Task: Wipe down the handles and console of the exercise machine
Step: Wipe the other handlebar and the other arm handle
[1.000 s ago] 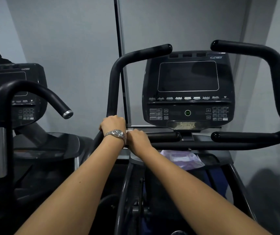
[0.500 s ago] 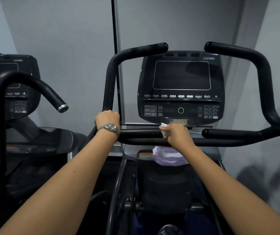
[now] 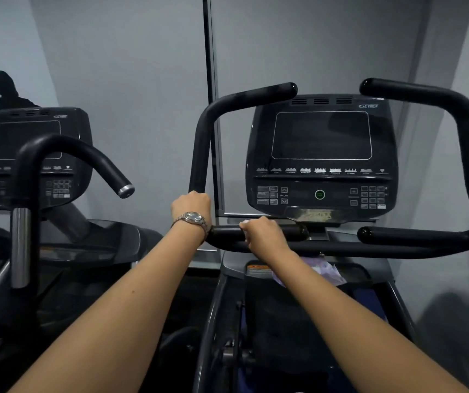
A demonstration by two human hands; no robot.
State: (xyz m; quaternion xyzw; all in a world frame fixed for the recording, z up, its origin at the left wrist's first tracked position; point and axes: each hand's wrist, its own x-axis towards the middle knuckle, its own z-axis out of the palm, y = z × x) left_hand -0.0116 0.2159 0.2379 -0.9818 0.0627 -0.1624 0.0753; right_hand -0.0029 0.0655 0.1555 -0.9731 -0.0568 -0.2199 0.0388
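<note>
We are facing a black exercise machine. Its dark console [image 3: 321,143], a wide panel with a blank rectangular screen and rows of small buttons, is sitting straight ahead between the two long bars.

Our left hand [image 3: 191,207] is wrapping its fingers round the black padded left handle [image 3: 200,154], at the bend where the tube is turning upward. A silver metal wristwatch [image 3: 194,218] is showing on that wrist.

Our right hand [image 3: 264,235] is curling over the short black horizontal grip [image 3: 292,232] just below the console, near the left hand but apart from it. A small white wipe [image 3: 244,222] is peeking out above the knuckles, and most of it is hiding under the hand. Both hands are clamping down: the left on the bare handle, the right on the wipe and the grip together.

The black padded right handle [image 3: 460,114] is looping up on the far side of the console. A second short grip [image 3: 392,235] is lying below it, and nothing is touching either one. A pale purple soft pack [image 3: 324,272] is lying on the grey tray [image 3: 229,265] under the grips, partly behind our right forearm.

To our left, a neighbouring black machine is showing its own dark panel [image 3: 29,154] and a curved black bar [image 3: 57,142] tipped with a silver cap.
</note>
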